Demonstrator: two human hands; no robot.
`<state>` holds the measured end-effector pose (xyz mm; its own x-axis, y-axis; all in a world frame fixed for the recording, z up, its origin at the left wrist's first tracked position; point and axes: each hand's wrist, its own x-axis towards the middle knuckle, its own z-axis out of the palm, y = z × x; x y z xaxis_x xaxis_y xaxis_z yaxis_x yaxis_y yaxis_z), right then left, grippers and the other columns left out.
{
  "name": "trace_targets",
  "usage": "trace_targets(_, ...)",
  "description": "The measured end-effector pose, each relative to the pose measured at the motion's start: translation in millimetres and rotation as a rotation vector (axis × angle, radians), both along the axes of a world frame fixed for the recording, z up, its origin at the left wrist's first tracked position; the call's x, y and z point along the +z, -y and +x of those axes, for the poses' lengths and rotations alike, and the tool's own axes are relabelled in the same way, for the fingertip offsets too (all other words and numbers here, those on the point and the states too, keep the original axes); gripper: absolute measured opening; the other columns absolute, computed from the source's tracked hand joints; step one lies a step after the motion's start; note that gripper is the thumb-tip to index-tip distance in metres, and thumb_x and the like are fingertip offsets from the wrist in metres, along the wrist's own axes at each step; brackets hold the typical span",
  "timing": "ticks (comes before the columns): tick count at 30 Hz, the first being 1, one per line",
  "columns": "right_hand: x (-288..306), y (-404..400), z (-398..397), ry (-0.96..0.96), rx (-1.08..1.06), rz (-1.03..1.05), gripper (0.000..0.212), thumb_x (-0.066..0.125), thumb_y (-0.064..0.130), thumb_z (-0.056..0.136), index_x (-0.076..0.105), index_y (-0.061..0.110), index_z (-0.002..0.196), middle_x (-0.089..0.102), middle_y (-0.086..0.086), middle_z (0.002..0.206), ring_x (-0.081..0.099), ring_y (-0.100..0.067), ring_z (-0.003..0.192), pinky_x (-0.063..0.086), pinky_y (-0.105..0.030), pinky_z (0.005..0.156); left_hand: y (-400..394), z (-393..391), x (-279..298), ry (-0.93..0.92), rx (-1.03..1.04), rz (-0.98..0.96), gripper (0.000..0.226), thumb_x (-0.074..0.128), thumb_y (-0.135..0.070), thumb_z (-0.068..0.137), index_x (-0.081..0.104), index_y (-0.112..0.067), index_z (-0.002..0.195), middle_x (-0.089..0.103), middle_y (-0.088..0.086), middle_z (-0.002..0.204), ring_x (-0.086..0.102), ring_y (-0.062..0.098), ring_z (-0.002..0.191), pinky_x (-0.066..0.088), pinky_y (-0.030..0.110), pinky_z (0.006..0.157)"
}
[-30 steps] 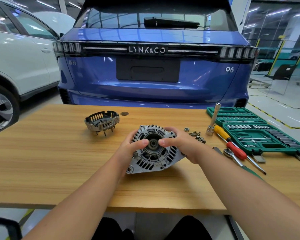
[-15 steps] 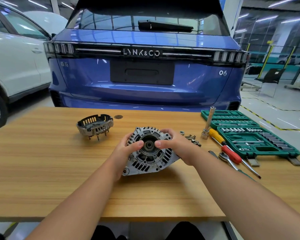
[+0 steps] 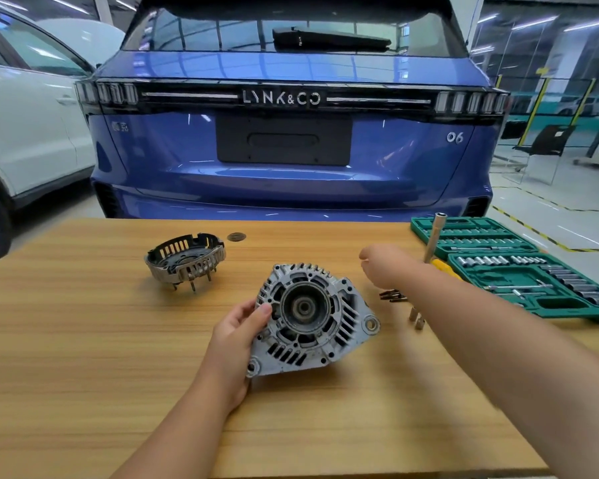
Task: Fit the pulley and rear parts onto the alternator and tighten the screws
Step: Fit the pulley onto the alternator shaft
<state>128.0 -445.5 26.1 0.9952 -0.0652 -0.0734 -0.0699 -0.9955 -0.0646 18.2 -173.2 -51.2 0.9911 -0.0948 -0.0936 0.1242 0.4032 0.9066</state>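
The grey alternator (image 3: 312,316) is propped on its edge on the wooden table (image 3: 83,357), its open hub facing me. My left hand (image 3: 237,337) grips its left rim, thumb on the front face. My right hand (image 3: 382,266) hovers blurred to the right of the alternator, above a small pile of dark screws (image 3: 393,296); its fingers are not visible. The slotted black-and-metal rear part (image 3: 185,262) with its pins stands at the back left, apart from both hands. I see no pulley.
A green socket case (image 3: 519,274) lies open at the right, with an upright extension bar (image 3: 434,236) and a yellow screwdriver handle (image 3: 445,266) beside it. Two small sockets (image 3: 416,318) stand near the screws. A round washer (image 3: 236,236) lies at the back. A blue car stands behind the table.
My right hand has let go of the alternator and moved right and back toward the screws. My left hand still holds the alternator, which now faces me more squarely.
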Motion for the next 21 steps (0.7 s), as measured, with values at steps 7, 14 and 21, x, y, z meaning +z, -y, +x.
trace_targets(7, -20.8, -13.1, 23.8, -0.112, 0.066, -0.256, 0.019, 0.049, 0.021, 0.1, 0.063, 0.01, 0.11, 0.055, -0.001, 0.083, 0.058, -0.023, 0.079, 0.052, -0.036, 0.071, -2.2, 3.7, -3.7, -0.006, 0.022, 0.001, 0.058, 0.083, -0.032, 0.073, 0.06, -0.008, 0.121, 0.071, 0.023, 0.111, 0.07, 0.042, 0.101, 0.059, 0.052, 0.081)
trace_targets(14, -20.1, -20.1, 19.1, -0.097, 0.103, -0.226, 0.014, 0.049, 0.007, 0.098, 0.06, 0.01, 0.107, 0.06, -0.007, 0.095, 0.051, -0.021, 0.074, 0.045, -0.033, 0.068, -2.9, 4.4, -6.1, 0.001, 0.022, 0.007, 0.056, 0.081, -0.032, 0.072, 0.061, -0.008, 0.118, 0.072, 0.023, 0.11, 0.071, 0.042, 0.1, 0.059, 0.05, 0.078)
trace_targets(21, -12.4, -34.4, -12.2, -0.176, 0.279, -0.429, 0.011, 0.063, 0.002, 0.092, 0.06, 0.012, 0.088, 0.05, 0.0, 0.075, 0.042, -0.015, 0.059, 0.043, -0.028, 0.054, -1.0, 2.2, -5.0, 0.021, 0.031, 0.052, 0.061, 0.082, -0.038, 0.07, 0.061, -0.01, 0.119, 0.071, 0.021, 0.114, 0.07, 0.04, 0.104, 0.057, 0.058, 0.089)
